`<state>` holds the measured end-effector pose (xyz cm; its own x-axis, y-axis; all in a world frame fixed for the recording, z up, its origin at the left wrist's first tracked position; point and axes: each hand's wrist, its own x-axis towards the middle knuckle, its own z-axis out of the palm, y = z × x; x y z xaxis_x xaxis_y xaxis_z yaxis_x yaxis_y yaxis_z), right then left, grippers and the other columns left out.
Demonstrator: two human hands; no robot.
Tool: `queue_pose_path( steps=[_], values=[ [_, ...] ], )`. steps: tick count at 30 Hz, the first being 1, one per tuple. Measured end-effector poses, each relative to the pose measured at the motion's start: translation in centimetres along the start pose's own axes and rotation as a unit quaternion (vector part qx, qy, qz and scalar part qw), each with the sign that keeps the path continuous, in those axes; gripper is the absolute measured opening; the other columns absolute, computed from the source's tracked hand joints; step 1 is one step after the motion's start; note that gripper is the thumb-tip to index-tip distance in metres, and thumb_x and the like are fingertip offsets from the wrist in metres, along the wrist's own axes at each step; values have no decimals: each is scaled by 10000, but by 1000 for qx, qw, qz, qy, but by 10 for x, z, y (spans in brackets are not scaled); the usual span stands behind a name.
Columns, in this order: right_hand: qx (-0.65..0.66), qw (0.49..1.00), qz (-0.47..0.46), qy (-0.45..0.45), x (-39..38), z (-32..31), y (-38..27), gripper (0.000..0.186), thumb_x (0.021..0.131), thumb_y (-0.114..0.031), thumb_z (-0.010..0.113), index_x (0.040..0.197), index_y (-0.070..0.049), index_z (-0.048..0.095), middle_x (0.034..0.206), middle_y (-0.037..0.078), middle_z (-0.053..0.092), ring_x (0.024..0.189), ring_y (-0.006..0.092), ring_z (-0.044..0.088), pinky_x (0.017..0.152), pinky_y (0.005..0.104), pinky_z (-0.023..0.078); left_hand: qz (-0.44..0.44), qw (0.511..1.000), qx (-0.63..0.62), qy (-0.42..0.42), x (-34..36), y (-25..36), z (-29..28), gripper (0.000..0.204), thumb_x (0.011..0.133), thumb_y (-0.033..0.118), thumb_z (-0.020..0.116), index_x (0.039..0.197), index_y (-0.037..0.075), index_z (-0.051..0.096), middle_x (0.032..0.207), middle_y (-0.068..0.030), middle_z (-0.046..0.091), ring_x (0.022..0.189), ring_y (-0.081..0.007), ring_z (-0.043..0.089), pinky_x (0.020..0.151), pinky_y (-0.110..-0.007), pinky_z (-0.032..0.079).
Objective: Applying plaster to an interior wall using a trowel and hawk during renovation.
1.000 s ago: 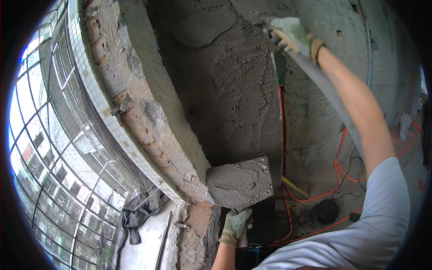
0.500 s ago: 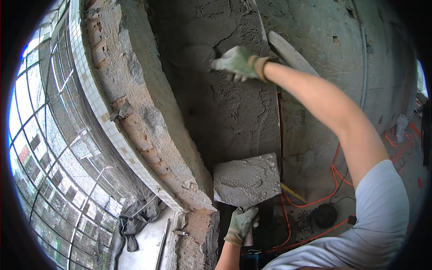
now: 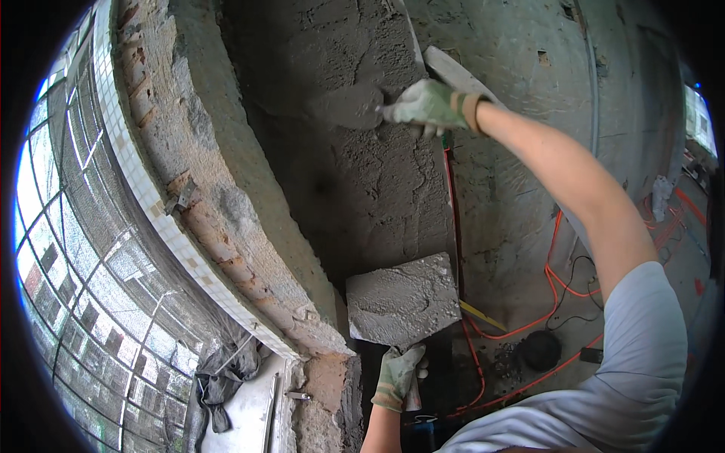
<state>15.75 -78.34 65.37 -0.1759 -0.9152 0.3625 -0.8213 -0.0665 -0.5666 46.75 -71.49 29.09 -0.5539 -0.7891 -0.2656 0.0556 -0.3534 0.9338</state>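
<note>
My right hand (image 3: 430, 106), in a green and white work glove, is closed round the handle of a trowel. The mortar-grey trowel blade (image 3: 351, 107) lies against wet grey mortar (image 3: 377, 181) spread over the wall. Its outline partly blends into the mortar. My left hand (image 3: 400, 374), gloved the same way, grips a rectangular hawk (image 3: 404, 302) from its near edge. Wet mortar coats the hawk's top face, which is held below the plastered strip. Part of the hawk's handle shows beneath the left fingers.
Along the left runs a rough broken masonry edge (image 3: 226, 196) with a tiled rim, and beyond it a window grid with netting (image 3: 113, 264). A pale board (image 3: 457, 74) leans by the mortar's right side. Orange hoses (image 3: 551, 279) and a dark round container (image 3: 540, 349) lie on the floor.
My right hand has moved to the right with the trowel, whose blade now shows more plainly on the mortar. My left hand and the hawk appear slightly shifted left as the view moved.
</note>
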Motion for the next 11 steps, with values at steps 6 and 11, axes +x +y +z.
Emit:
queue_pose_path(
  steps=[6, 11],
  values=[
    [52, 994, -18, 94, 9, -89, 12, 294, 951, -344, 635, 1032, -69, 702, 702, 69, 635, 464, 83, 495, 404, 243, 373, -35, 999, -11, 29, 2, -7, 11, 140, 890, 142, 720, 961, 41, 656, 728, -49, 632, 549, -161, 585, 482, -287, 486],
    [83, 982, -65, 155, -2, -100, 49, 326, 940, -367, 643, 1033, -58, 696, 709, 82, 640, 453, 100, 503, 397, 260, 386, -7, 999, -23, 31, 14, -24, 27, 175, 897, 154, 704, 1008, 22, 669, 778, -67, 646, 586, -168, 609, 502, -306, 522]
  ],
)
